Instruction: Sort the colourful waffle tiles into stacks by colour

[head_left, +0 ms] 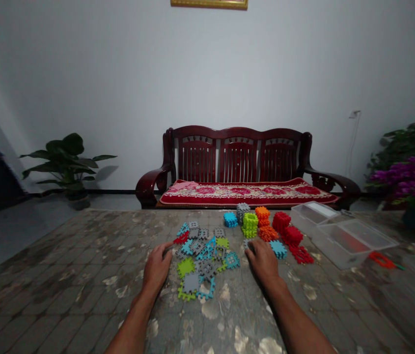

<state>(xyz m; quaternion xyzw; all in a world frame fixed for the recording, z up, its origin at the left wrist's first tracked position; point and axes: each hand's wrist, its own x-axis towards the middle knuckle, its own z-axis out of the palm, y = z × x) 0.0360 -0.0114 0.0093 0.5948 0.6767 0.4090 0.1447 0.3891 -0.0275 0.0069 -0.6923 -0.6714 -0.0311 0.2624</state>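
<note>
Interlocking plastic puzzle tiles in grey, blue and green lie in a loose pile (207,260) between my hands. My left hand (156,265) rests at the pile's left edge. Its index fingertip reaches the end of a red tile (181,238), and a gap shows between thumb and finger. On the right, my right hand (264,259) is curled over a grey tile (247,243), which its fingers partly hide. A blue stack (278,249) sits just beside that hand. Behind it stand a green stack (250,225) and an orange stack (267,233).
More sorted stacks stand further back: blue (230,220), grey (243,211) and red (281,221). Loose red tiles (301,254) lie nearby. Clear plastic boxes (340,250) and an orange-red item (381,260) are at right. A wooden bench (238,132) stands beyond the table.
</note>
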